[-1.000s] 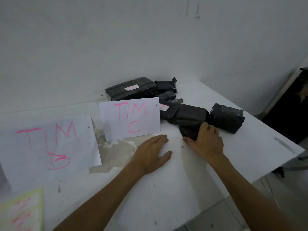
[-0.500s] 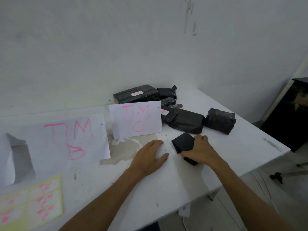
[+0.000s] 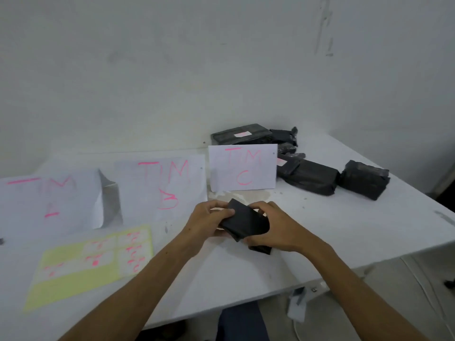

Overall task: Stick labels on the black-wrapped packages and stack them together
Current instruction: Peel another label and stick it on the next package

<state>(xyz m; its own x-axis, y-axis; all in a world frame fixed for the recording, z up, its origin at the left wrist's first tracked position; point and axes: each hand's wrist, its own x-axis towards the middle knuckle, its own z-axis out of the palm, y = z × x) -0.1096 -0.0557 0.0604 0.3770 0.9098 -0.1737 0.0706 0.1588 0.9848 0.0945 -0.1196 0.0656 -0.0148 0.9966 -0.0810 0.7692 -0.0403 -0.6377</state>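
Fingers [image 3: 227, 211] of both hands gripping black package [image 3: 242, 223], near table edge [image 3: 320, 276]

A single head-worn wide-angle camera is looking forward and down from close above the white desk [image 3: 344, 237], facing the wall [image 3: 221, 70] behind it.

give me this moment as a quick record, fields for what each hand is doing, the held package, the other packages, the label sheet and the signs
left hand: left hand grips the held package's left side
right hand: right hand grips its right side
held package: small black package, raised just above the table, no label visible
other packages: pile behind and right of the TIM C sign; two show pale labels
label sheet: yellow sheet lying flat at front left, some labels with pink writing remaining
signs: TIM B sign stands left of TIM C
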